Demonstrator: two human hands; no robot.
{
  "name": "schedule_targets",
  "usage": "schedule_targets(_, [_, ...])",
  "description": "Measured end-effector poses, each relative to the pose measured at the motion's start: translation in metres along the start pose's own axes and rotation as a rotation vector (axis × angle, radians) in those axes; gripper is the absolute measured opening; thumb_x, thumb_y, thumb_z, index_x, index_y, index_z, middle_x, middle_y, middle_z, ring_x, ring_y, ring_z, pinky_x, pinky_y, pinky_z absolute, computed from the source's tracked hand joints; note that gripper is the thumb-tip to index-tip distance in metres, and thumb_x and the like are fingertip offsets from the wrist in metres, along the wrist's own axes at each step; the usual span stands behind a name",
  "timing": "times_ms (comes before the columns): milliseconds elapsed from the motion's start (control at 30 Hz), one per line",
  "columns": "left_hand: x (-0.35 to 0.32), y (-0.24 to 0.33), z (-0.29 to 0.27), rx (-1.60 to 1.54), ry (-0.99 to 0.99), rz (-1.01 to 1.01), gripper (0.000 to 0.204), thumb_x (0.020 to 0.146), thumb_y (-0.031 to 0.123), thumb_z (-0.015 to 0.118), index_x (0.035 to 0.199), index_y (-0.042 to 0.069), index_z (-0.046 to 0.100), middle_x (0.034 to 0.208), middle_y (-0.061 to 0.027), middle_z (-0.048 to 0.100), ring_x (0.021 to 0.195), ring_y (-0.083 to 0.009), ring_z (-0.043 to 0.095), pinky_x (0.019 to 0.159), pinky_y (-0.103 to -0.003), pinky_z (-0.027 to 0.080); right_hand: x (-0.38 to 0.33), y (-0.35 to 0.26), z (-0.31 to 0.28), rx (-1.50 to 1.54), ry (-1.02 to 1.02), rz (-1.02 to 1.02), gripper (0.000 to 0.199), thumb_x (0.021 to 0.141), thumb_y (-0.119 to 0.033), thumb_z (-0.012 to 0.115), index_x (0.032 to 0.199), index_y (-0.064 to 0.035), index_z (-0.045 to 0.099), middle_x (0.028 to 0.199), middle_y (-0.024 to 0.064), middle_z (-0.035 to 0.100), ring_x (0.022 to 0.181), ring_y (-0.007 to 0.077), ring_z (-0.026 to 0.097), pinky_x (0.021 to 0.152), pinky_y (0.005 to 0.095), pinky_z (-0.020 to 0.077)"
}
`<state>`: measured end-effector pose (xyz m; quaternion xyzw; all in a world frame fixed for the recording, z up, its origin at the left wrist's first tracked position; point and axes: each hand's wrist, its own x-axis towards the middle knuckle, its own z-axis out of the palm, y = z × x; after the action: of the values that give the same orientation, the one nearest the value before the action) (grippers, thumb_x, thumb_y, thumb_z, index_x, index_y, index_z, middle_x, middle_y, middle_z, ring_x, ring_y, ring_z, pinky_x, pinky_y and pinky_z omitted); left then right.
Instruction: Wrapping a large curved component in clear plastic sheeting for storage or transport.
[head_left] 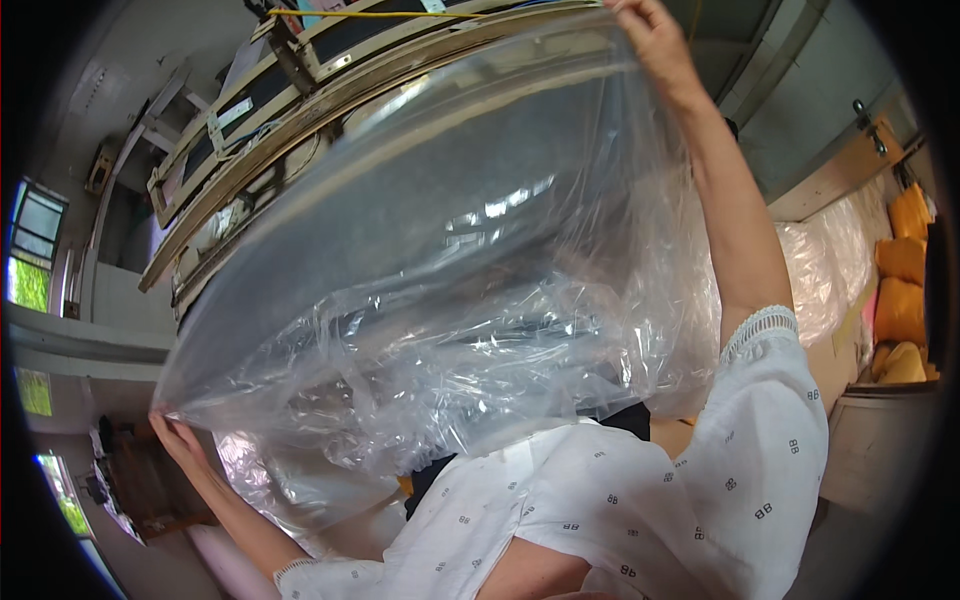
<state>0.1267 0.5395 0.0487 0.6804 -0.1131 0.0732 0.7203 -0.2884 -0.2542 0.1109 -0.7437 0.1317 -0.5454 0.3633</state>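
Note:
A large sheet of clear plastic film [420, 230] is stretched wide between my two hands. My left hand [178, 435] pinches its lower left corner, out at the left with the arm extended. High at the upper right, my right hand [650, 35] is closed on the opposite corner, arm raised. Between them the top edge runs taut on a slant. Below, the film hangs in crumpled, shiny folds in front of my white patterned shirt. Some of my right fingertips are cut off by the picture's top edge.
Behind the film stands a long machine frame [240, 190] with beige metal rails. More clear plastic [825, 260] lies in a heap at the right. Beyond it are orange-yellow bundles [902, 290] above a pale cabinet [875, 450]. Windows [38, 245] show at the far left.

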Motion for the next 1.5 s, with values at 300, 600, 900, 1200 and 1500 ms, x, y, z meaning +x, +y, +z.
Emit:
schedule_targets(300, [0.087,-0.113,0.123,0.345,0.004,0.121,0.017,0.088,0.022,0.058,0.095,0.008,0.062,0.070,0.0031,0.055,0.053,-0.0032,0.044,0.044,-0.017,0.034,-0.045,0.138,0.001,-0.437,0.104,0.314,0.017,0.086,-0.022,0.053,0.088,-0.0052,0.057,0.071,0.0046,0.059,0.069,0.0109,0.056,0.066,0.0262,0.0447])
schedule_targets(600, [0.147,-0.129,0.178,0.271,0.047,0.041,0.022,0.083,0.025,0.064,0.095,0.007,0.068,0.075,0.0059,0.059,0.057,-0.0023,0.043,0.048,-0.017,0.032,-0.030,0.155,0.011,-0.554,0.055,0.183,0.017,0.080,-0.019,0.058,0.084,-0.0020,0.061,0.081,0.0113,0.059,0.077,0.0232,0.058,0.072,0.0320,0.0452])
schedule_targets(900, [0.183,-0.148,0.164,0.687,0.197,0.297,0.028,0.078,0.030,0.067,0.084,0.003,0.061,0.074,0.0004,0.056,0.060,-0.0098,0.046,0.053,-0.023,0.039,-0.022,0.148,0.020,-0.718,0.112,0.230,0.028,0.073,-0.026,0.065,0.083,-0.0022,0.055,0.088,0.0136,0.053,0.085,0.0270,0.052,0.078,0.0337,0.0422])
schedule_targets(1200, [0.180,-0.144,0.151,0.333,0.159,-0.032,0.026,0.089,0.028,0.052,0.095,0.002,0.053,0.083,-0.0063,0.056,0.068,-0.0146,0.058,0.044,-0.022,0.039,-0.019,0.163,0.006,-0.645,0.275,0.333,0.035,0.070,-0.030,0.066,0.085,-0.0028,0.049,0.096,0.0152,0.047,0.091,0.0307,0.047,0.084,0.0355,0.0380])
schedule_targets(1500, [0.199,-0.137,0.096,0.413,0.129,0.040,0.030,0.090,0.033,0.050,0.091,0.005,0.059,0.081,-0.0046,0.057,0.072,-0.0099,0.053,0.054,-0.021,0.042,-0.011,0.195,0.007,-0.835,0.150,0.257,0.049,0.089,-0.040,0.040,0.090,0.0050,0.059,0.101,0.0296,0.052,0.101,0.0427,0.045,0.088,0.0461,0.0358])
